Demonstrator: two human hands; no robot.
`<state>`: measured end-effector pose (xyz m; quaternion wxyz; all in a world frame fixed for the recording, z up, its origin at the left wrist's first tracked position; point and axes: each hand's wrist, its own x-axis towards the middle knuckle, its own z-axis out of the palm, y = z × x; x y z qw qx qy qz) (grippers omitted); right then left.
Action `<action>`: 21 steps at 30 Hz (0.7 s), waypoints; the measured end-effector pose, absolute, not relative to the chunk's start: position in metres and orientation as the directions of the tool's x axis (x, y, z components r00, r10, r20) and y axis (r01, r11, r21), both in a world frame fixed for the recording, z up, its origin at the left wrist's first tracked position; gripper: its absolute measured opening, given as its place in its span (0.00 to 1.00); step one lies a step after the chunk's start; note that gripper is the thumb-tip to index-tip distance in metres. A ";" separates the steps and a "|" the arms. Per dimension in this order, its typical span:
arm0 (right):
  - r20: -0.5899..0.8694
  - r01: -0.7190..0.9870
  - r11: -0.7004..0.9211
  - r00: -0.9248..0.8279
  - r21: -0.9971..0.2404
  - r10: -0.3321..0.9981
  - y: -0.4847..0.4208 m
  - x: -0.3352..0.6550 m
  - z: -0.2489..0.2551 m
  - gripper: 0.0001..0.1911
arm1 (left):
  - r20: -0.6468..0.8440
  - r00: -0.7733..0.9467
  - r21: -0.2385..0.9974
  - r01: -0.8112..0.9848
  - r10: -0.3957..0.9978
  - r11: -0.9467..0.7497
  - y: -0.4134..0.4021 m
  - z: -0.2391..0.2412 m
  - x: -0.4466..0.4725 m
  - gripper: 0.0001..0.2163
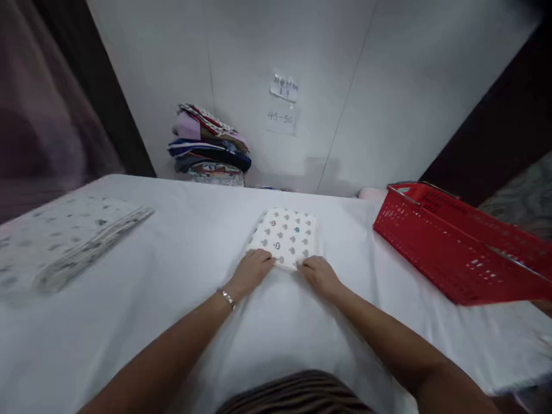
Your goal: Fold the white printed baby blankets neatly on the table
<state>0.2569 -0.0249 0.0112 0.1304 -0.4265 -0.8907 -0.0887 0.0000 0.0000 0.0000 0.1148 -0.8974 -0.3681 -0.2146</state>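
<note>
A small white folded cloth (285, 233) printed with grey, red and teal motifs lies flat on the white-covered table (194, 230) in front of me. At its near left corner, my left hand (252, 270) grips the edge with curled fingers; a bracelet circles that wrist. My right hand (319, 276) closes on the near right corner, thumb toward the middle of the near edge. The fingertips under the cloth are hidden. Both forearms reach in from below.
On the left lies a larger stack of folded white printed cloth (77, 230). A red plastic basket (452, 247) stands at the right. Behind the table, a pile of folded coloured fabrics (211, 146) rests against the wall, where paper notes (283, 87) are stuck.
</note>
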 end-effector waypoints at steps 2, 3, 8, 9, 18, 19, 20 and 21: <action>0.315 0.789 0.614 -0.587 0.015 0.746 -0.029 0.253 0.017 0.11 | 0.494 0.619 -0.044 0.720 0.611 -0.693 -0.001 0.000 -0.008 0.09; 0.321 0.789 0.614 -0.580 -0.005 0.749 -0.030 0.250 0.020 0.10 | 0.505 0.611 -0.039 0.722 0.610 -0.691 -0.001 -0.001 -0.011 0.09; 0.350 0.766 0.627 -0.554 -0.141 0.755 -0.016 0.215 0.032 0.24 | 0.538 0.595 0.010 0.704 0.597 -0.710 0.001 -0.004 -0.012 0.09; 0.318 0.777 0.609 -0.543 -0.163 0.777 -0.011 0.209 0.032 0.27 | 0.536 0.596 0.014 0.702 0.599 -0.712 0.002 -0.005 -0.012 0.09; 0.047 0.872 0.416 -0.419 -0.260 0.907 0.000 0.204 0.017 0.37 | 0.420 0.468 0.334 0.717 0.777 -0.612 0.004 0.013 -0.014 0.14; 0.033 0.872 0.410 -0.417 -0.267 0.908 -0.001 0.203 0.019 0.38 | 0.404 0.426 0.380 0.727 0.810 -0.572 0.008 0.019 -0.012 0.15; 0.013 0.871 0.403 -0.416 -0.281 0.909 0.000 0.202 0.021 0.38 | 0.398 0.385 0.410 0.737 0.833 -0.537 0.014 0.024 -0.009 0.15; -0.007 0.868 0.395 -0.416 -0.302 0.909 0.002 0.201 0.024 0.37 | 0.402 0.352 0.421 0.749 0.845 -0.512 0.020 0.028 -0.005 0.14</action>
